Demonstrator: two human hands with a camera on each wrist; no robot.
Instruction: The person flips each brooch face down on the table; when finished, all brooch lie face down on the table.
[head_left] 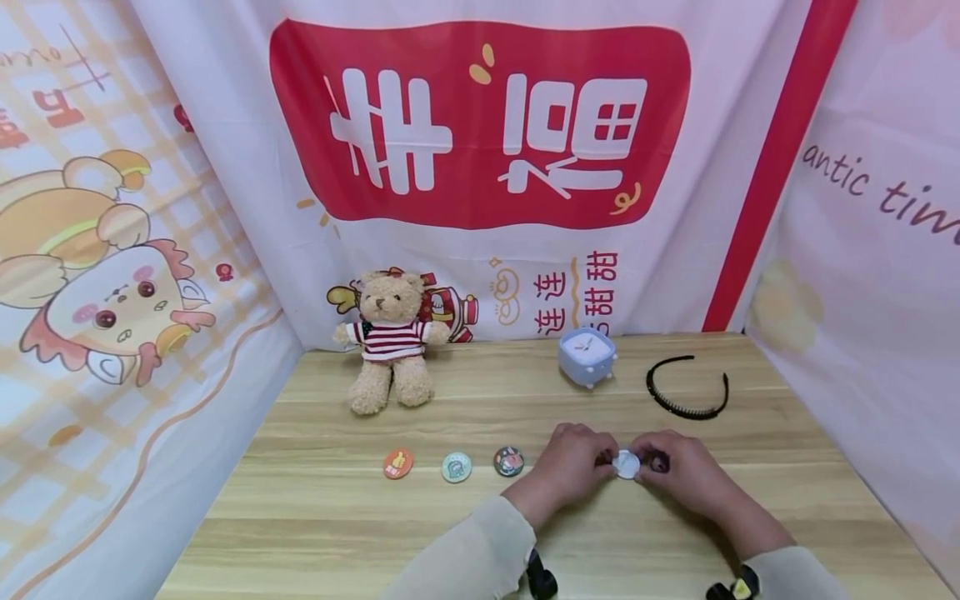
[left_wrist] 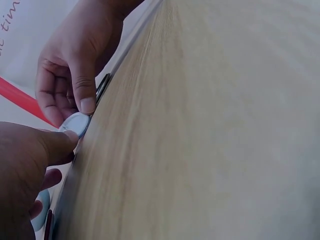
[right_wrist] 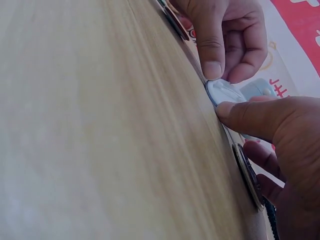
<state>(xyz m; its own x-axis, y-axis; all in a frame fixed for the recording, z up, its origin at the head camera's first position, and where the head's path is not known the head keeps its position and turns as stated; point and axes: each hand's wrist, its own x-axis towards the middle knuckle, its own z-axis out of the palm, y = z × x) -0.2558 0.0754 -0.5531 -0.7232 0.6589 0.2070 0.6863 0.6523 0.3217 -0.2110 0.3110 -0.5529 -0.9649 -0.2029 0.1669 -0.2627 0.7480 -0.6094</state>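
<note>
Both hands pinch a small round pale badge (head_left: pixel 627 464) by its edges, one from each side, close to the wooden table. The left hand (head_left: pixel 568 462) has its thumb on the near rim in the left wrist view, where the badge (left_wrist: pixel 76 124) appears tilted. Across from it the right hand (head_left: pixel 684 471) holds the other edge with thumb and fingers. A dark round badge (right_wrist: pixel 248 176) lies on the table under the right hand's fingers. To the left of the hands, three more badges lie in a row: dark (head_left: pixel 508 461), pale green (head_left: pixel 456 467) and orange (head_left: pixel 397 463).
A teddy bear (head_left: pixel 392 342) in a striped shirt sits at the back left of the table (head_left: pixel 315 533). Behind the hands stands a blue alarm clock (head_left: pixel 587 357), with a black headband (head_left: pixel 686 410) to its right. Printed cloth (head_left: pixel 480 125) hangs around the table.
</note>
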